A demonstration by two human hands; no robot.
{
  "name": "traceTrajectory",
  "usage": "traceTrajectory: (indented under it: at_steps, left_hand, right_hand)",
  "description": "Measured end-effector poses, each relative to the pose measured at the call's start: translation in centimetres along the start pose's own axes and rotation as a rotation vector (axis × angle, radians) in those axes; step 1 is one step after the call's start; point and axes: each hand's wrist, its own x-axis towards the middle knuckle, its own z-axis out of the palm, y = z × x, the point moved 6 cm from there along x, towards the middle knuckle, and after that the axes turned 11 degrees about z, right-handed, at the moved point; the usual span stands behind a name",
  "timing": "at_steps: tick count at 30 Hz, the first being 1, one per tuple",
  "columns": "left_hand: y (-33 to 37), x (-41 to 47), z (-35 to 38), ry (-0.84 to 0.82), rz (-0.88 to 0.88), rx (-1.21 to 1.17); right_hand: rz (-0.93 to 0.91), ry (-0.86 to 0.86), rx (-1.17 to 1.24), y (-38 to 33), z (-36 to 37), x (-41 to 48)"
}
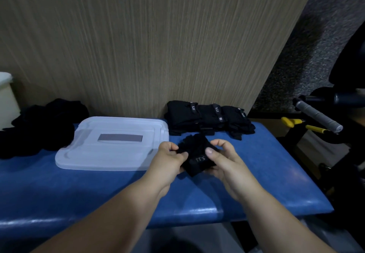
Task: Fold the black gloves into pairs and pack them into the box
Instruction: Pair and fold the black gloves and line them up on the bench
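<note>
Both hands — left hand (171,159), right hand (224,161) — grip black glove (197,154).

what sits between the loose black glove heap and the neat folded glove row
A translucent white plastic lid lying flat on the blue padded bench, head view.

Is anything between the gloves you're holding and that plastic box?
Nothing lies on the blue bench between the held gloves and the box, but its translucent lid is on, so no opening shows.

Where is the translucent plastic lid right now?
In the head view, the translucent plastic lid lies flat on the blue bench, left of the left hand.
</note>
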Motion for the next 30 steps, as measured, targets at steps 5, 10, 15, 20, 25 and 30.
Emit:
traceTrajectory:
  at_steps: [5,10,15,20,25,30]
  left_hand:
    - [-0.4,-0.2,0.5,-0.056,-0.014,0.044]
    - [-0.1,-0.5,0.3,-0.183,0.064,0.477]
    - [-0.5,-0.2,0.8,-0.162,-0.027,0.222]
    - [-1.1,-0.2,1.2,-0.168,-0.157,-0.072]
    - [-1.1,0.2,0.4,-0.06,-0.186,-0.178]
    - [-1.1,-0.3,0.5,-0.022,-0.286,-0.325]
  right_hand:
    - [0.04,0.158,0.008,0.3,-0.5,0.1]
    - [-0.115,0.327,-0.39,-1.1,-1.2,-0.6]
    - [-0.305,0.258,-0.834,-1.8,0.5,-1.4]
    - [-0.248,0.051,-0.94,-0.5,2.1,-1.6]
    - [-0.253,0.064,-0.587,-1.1,1.2,-1.6]
    - [-0.131,0.446,-0.503,-0.9,-2.3,-0.3]
